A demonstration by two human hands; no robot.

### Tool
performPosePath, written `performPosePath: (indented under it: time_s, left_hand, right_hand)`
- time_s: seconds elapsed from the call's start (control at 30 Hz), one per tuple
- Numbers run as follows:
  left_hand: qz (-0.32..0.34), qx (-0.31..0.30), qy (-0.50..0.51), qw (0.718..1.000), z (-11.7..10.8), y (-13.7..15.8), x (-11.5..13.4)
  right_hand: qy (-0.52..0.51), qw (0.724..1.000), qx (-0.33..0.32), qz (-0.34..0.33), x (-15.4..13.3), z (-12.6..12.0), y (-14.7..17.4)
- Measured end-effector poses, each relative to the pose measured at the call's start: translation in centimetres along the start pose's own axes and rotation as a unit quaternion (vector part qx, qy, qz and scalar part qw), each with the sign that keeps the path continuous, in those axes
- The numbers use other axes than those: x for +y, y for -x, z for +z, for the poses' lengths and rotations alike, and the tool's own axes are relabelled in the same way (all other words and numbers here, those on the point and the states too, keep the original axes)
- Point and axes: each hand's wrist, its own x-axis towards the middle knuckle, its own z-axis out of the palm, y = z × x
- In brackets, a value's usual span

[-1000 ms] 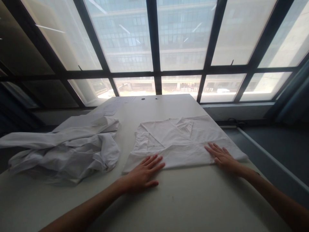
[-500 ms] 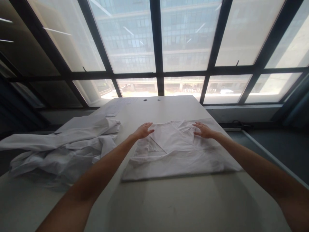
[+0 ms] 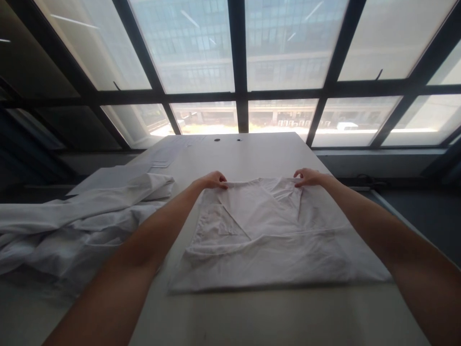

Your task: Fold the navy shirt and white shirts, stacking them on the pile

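A white garment (image 3: pixel 266 235), which looks like a folded shirt or coat, lies flat on the white table (image 3: pixel 266 156) in front of me. At its far left corner, my left hand (image 3: pixel 215 179) pinches the edge between thumb and fingers. My right hand (image 3: pixel 306 177) grips the same far edge further right, with its fingers closed on the cloth. Between the two hands the far edge runs nearly straight. Diagonal creases and overlapping layers show across the garment's middle. Its near edge lies smooth and straight across the table.
Left of my left forearm is a loose heap of white cloth (image 3: pixel 90 216). Sheets of paper (image 3: pixel 163 156) lie behind it on the table. Two small dark holes are near the far edge. Large windows with dark frames (image 3: pixel 241 96) rise beyond the table.
Both hands were spread open on the garment; now their fingers are closed on its far edge. The right hand has moved slightly right. The view has tilted down a little.
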Motion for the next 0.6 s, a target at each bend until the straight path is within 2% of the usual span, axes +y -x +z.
performPosePath:
  time_s: [0.13,0.33,0.47,0.6]
  left_hand:
    - [0.003,0.001,0.037,0.999,-0.9,0.6,0.8]
    - [0.042,0.152,0.109,0.981,-0.8,4.2,2.4]
    - [0.068,0.225,0.044,0.971,-0.2,7.5,3.7]
    - [0.097,0.261,-0.026,0.960,1.3,10.8,4.4]
  right_hand:
    - [0.025,0.999,0.021,-0.007,-0.2,-1.2,0.3]
    - [-0.004,0.988,0.142,-0.068,0.6,-2.4,3.2]
    - [-0.023,0.969,0.211,-0.125,0.1,-2.9,7.0]
    - [0.011,0.955,0.242,-0.172,-1.2,-2.5,11.9]
